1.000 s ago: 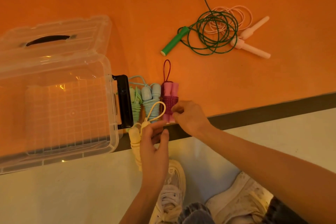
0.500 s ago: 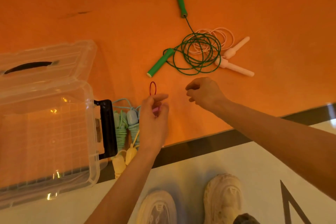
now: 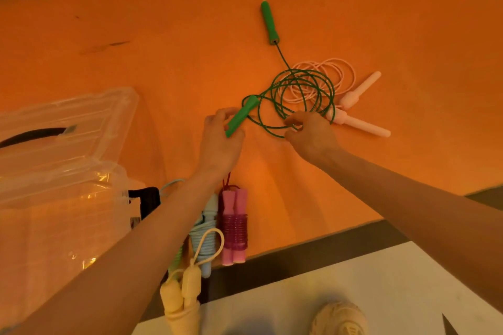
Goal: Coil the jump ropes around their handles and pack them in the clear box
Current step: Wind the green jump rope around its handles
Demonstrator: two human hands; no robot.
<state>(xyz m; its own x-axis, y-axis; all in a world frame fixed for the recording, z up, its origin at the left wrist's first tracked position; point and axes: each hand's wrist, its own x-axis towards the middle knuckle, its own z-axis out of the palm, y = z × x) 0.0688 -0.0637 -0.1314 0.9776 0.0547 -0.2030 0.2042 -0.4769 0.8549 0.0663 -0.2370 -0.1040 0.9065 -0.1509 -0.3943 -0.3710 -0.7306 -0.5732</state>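
My left hand (image 3: 219, 141) grips the near handle of the green jump rope (image 3: 242, 114) on the orange table. My right hand (image 3: 309, 132) pinches the loose green cord (image 3: 299, 84). The other green handle (image 3: 269, 22) lies farther back. A pale pink rope (image 3: 324, 76) with two handles (image 3: 362, 125) lies partly under the green loops. Coiled ropes sit at the table's near edge: a pink one (image 3: 234, 226), a light blue one (image 3: 206, 236), a cream one (image 3: 182, 288). The clear box (image 3: 62, 215) stands at the left with its lid (image 3: 70, 122) open.
A black latch (image 3: 147, 198) sticks out from the box's right side. A mint green coiled rope hides mostly under my left forearm. The table's dark front edge (image 3: 313, 250) runs across below, with pale floor and a shoe (image 3: 340, 318) beneath.
Both hands left the coiled ropes at the near edge and reached forward to the green rope. My left hand took its near handle; my right hand took the cord.
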